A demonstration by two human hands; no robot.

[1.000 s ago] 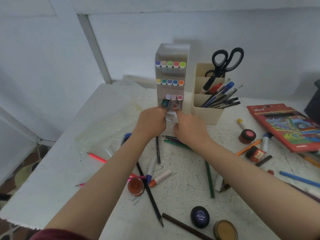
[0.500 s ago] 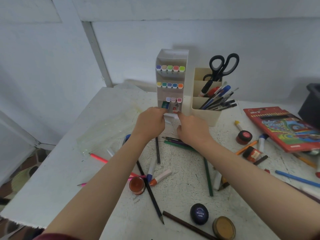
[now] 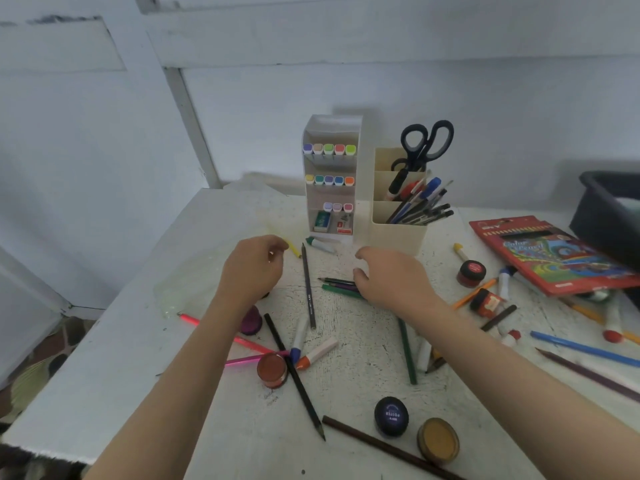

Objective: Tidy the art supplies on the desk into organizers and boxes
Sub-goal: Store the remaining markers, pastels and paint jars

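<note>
A tall white marker organizer (image 3: 356,168) stands at the back of the desk with rows of coloured marker caps and small boxes on its bottom shelf. Beside it a cream pen holder (image 3: 398,233) carries pens and black scissors (image 3: 424,143). My left hand (image 3: 252,271) hovers in front of the organizer, fingers loosely curled, holding nothing. My right hand (image 3: 391,282) hovers over green pencils (image 3: 341,289), fingers relaxed and empty. A green-capped marker (image 3: 322,244) lies at the organizer's foot.
Loose pencils, markers and paint pots (image 3: 272,370) are scattered over the white desk (image 3: 114,358). A red coloured-pencil box (image 3: 550,254) lies at the right, a dark bin (image 3: 613,216) beyond it. Clear plastic sheet (image 3: 207,258) covers the left part.
Both hands have pulled back from the organizer's bottom shelf and now hover empty over the desk. The small boxes stay on the shelf.
</note>
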